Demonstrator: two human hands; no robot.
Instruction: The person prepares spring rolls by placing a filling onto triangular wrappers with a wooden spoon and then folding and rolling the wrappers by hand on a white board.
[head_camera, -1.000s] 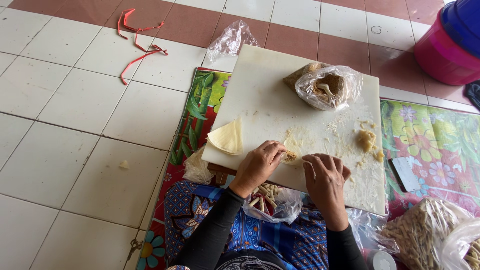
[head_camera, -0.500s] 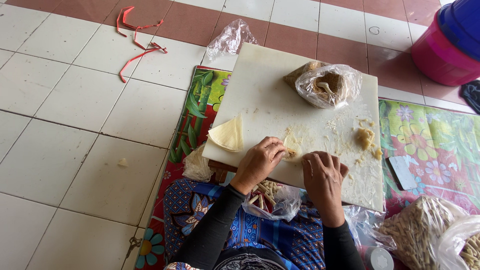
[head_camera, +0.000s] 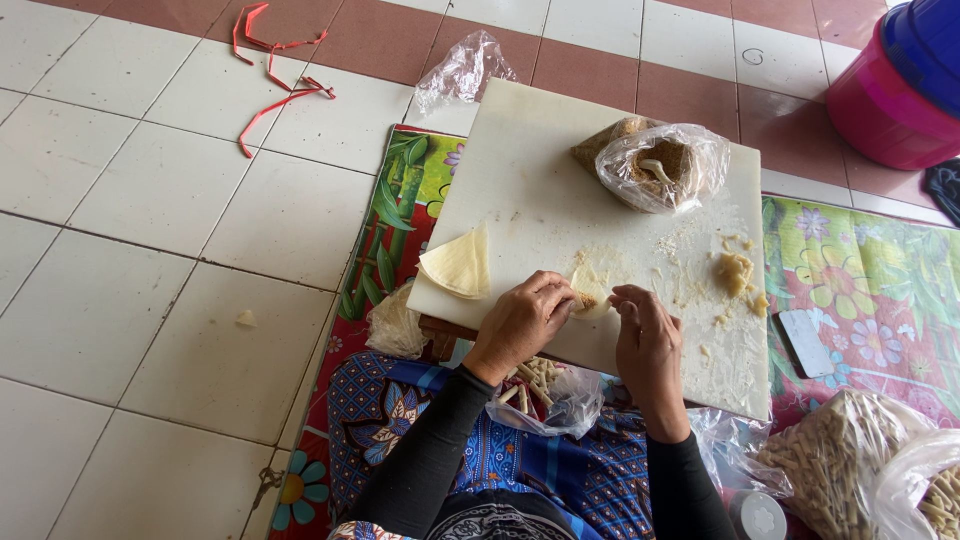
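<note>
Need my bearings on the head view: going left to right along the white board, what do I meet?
Stack of thin wrappers → left hand → small wrapper being rolled → right hand → lump of filling → white scraper on the floral mat.

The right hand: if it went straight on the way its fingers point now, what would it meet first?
The right hand points up and left across the white board. It would first meet the small filled wrapper at its fingertips, which the left hand also grips. Past that lies bare board.
</note>
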